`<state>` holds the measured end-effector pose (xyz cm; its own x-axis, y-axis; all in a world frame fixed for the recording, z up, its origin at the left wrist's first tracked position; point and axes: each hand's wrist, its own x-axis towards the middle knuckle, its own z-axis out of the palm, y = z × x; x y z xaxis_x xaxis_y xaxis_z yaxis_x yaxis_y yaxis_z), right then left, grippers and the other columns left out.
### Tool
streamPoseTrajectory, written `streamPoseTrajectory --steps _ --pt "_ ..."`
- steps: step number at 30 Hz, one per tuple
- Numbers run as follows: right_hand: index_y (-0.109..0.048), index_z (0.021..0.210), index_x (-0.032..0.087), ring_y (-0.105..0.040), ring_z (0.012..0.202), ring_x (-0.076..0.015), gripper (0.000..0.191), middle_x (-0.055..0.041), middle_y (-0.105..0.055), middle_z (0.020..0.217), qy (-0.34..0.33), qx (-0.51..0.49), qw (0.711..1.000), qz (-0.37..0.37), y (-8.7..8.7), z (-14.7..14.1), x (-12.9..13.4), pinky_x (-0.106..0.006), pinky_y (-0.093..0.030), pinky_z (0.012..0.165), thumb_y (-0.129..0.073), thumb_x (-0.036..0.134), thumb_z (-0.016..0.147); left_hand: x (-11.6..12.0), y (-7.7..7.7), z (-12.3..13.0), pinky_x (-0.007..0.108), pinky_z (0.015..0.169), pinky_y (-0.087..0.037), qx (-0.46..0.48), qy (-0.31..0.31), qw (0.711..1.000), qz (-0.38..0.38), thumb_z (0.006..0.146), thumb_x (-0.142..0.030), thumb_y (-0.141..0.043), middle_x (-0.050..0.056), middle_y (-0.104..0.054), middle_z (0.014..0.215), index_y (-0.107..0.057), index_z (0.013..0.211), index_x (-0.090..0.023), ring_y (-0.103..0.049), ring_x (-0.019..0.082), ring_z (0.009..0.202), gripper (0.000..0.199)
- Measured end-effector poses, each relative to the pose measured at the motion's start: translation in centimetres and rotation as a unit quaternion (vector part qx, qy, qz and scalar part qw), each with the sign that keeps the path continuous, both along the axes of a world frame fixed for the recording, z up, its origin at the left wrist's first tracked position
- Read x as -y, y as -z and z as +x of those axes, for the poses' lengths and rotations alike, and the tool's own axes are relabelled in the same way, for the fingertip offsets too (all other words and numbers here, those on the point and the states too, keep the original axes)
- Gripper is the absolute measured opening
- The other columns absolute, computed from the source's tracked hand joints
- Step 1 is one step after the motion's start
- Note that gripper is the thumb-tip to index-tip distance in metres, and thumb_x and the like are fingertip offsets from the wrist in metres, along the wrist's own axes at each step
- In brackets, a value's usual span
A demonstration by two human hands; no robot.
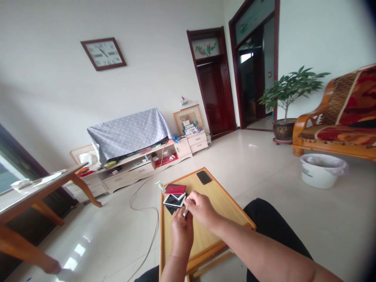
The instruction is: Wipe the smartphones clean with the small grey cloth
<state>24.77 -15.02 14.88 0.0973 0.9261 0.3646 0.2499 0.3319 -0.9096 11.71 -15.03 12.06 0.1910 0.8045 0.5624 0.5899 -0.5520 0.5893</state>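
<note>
Left hand (181, 235) and right hand (199, 209), both clenched, grasping one small silver object (185, 213) above a wooden tray (217, 207); long axis near upright, lower end towards the person. Four phones: a red phone (175, 189) on a white-framed phone (173, 200), a dark phone (169, 210) partly hidden beneath, and a black phone (203, 177) apart at the far corner. One pump bottle (160, 187) at the tray's far-left corner.

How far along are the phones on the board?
Done, it looks: a black phone lies alone at the far corner of the wooden board. In hand: the left hand and right hand meet on a small silver item. Left: a red phone piled on a white-framed phone, a dark phone beneath.
</note>
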Motion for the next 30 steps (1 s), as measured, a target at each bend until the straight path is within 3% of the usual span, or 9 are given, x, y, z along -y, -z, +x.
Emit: streamPoseTrajectory --steps 3,8,13,19,24,30 --pt "-0.063 0.086 0.023 -0.062 0.07 -0.0151 0.02 0.0004 -0.069 0.076 -0.051 -0.001 0.999 0.021 0.2 -0.3 0.3 -0.024 -0.042 0.062 -0.056 0.041 0.092 0.3 -0.2 0.2 0.035 0.078 -0.05 0.025 -0.008 1.0 0.003 0.094 -0.034 -0.048 0.009 -0.07 0.089 -0.072 0.094 -0.021 -0.065 0.025 0.089 0.027" --pt "-0.06 0.079 0.022 -0.06 0.067 -0.0155 0.023 0.0001 -0.066 0.072 0.022 -0.013 1.0 0.005 -0.4 0.2 -0.4 -0.025 -0.042 0.062 -0.059 0.042 0.09 0.5 -0.8 0.4 0.035 0.081 -0.05 0.022 0.004 1.0 -0.006 0.093 -0.036 -0.051 0.006 -0.071 0.093 -0.071 0.104 -0.025 -0.065 0.023 0.089 0.025" --pt "-0.062 0.086 0.023 -0.062 0.068 -0.015 0.02 0.0006 -0.068 0.075 -0.057 -0.018 0.998 0.022 -0.4 -0.3 0.2 -0.024 -0.043 0.063 -0.056 0.041 0.092 0.2 -0.7 0.2 0.035 0.078 -0.051 0.051 0.004 0.999 -0.007 0.093 -0.034 -0.051 0.007 -0.072 0.089 -0.072 0.091 -0.022 -0.066 0.024 0.088 0.024" --pt "-0.06 0.082 0.022 -0.06 0.067 -0.0161 0.024 -0.0005 -0.066 0.071 0.027 -0.015 1.0 0.006 -0.7 0.3 0.0 -0.026 -0.042 0.062 -0.057 0.044 0.091 0.4 -1.0 0.4 0.036 0.084 -0.05 0.035 0.011 0.999 -0.021 0.093 -0.038 -0.052 0.006 -0.072 0.097 -0.071 0.106 -0.025 -0.066 0.024 0.092 0.026" --pt "-0.064 0.088 0.023 -0.063 0.072 -0.0165 0.019 -0.0011 -0.07 0.079 -0.056 0.008 0.998 0.016 -0.2 -0.7 0.9 -0.026 -0.043 0.065 -0.058 0.041 0.092 0.4 -0.8 0.5 0.036 0.076 -0.051 0.068 -0.005 0.997 -0.023 0.089 -0.038 -0.056 0.008 -0.071 0.087 -0.072 0.09 -0.021 -0.066 0.026 0.086 0.024" --pt "-0.061 0.081 0.022 -0.061 0.067 -0.0162 0.024 -0.0006 -0.067 0.071 0.018 -0.026 0.999 -0.007 -0.2 0.7 -0.6 -0.025 -0.043 0.062 -0.057 0.043 0.09 0.6 -0.8 0.1 0.033 0.079 -0.051 0.045 0.026 0.998 -0.036 0.093 -0.041 -0.053 0.006 -0.072 0.093 -0.071 0.104 -0.023 -0.066 0.022 0.088 0.028"
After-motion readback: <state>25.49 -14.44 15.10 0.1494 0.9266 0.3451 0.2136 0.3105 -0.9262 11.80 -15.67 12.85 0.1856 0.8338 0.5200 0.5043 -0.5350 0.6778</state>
